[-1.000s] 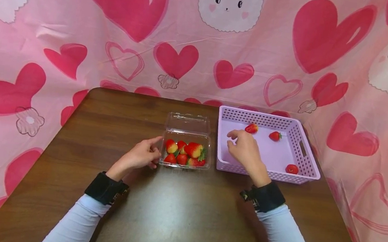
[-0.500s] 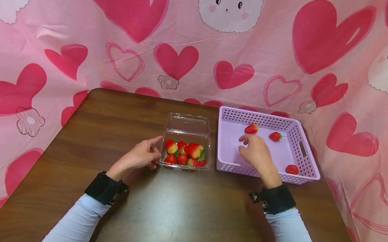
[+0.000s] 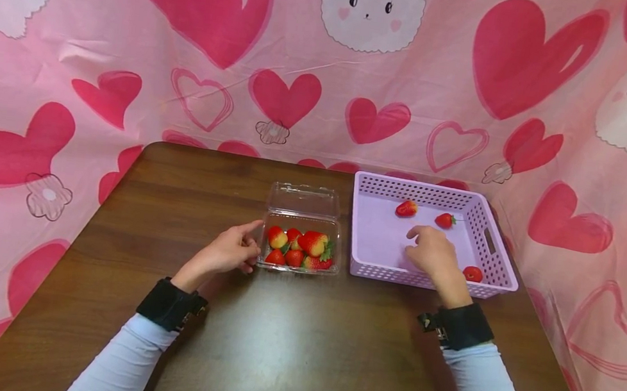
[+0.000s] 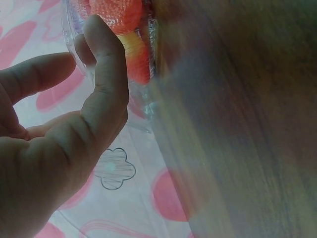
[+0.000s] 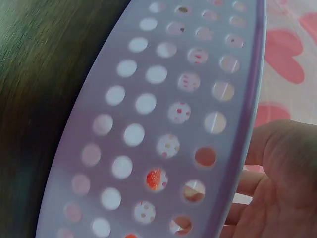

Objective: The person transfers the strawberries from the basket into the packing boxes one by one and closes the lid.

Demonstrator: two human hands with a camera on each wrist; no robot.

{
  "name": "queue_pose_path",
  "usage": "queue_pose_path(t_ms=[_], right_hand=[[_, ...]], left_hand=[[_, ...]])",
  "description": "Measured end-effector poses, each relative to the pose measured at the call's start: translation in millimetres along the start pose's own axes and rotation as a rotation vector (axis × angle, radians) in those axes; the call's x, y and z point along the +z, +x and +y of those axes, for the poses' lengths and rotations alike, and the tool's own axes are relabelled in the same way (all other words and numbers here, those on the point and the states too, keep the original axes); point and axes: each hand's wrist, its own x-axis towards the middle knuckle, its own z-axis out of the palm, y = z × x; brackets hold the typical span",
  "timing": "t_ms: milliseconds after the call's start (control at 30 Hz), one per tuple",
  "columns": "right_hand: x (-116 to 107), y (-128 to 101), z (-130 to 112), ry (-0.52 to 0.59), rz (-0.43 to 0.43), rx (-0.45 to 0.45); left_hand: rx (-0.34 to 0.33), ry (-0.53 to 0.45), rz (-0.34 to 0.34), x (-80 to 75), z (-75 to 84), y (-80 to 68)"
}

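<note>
A clear plastic clamshell (image 3: 303, 220) lies with its lid folded back and holds several strawberries (image 3: 300, 248). My left hand (image 3: 250, 238) rests against its left side, thumb and forefinger touching the plastic; the left wrist view shows the thumb (image 4: 106, 74) on the clear wall. A lilac perforated basket (image 3: 374, 270) stands to the right with three strawberries in it, at the back (image 3: 407, 207), back right (image 3: 445, 220) and front right (image 3: 472, 273). My right hand (image 3: 418, 246) hovers low inside the basket, fingers loosely bent, nothing visible in it. The right wrist view shows the basket wall (image 5: 148, 124).
Everything sits on a dark wooden table (image 3: 284, 347). A pink cloth with hearts and bunnies (image 3: 329, 62) hangs behind and at both sides. The basket sits close to the table's right edge, and the clamshell's open lid lies just behind the tray.
My right hand has slid rightwards inside the basket, from its left part towards the front right strawberry. The left hand and the strawberries have not moved.
</note>
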Motion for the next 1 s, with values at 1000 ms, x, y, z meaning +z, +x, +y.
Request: queue_pose_path(t_ms=[1000], right_hand=[[-12,-8,52,-0.134,-0.173,0.246]], left_hand=[[0.000,-0.028,-0.007,-0.8,-0.6,2.4]])
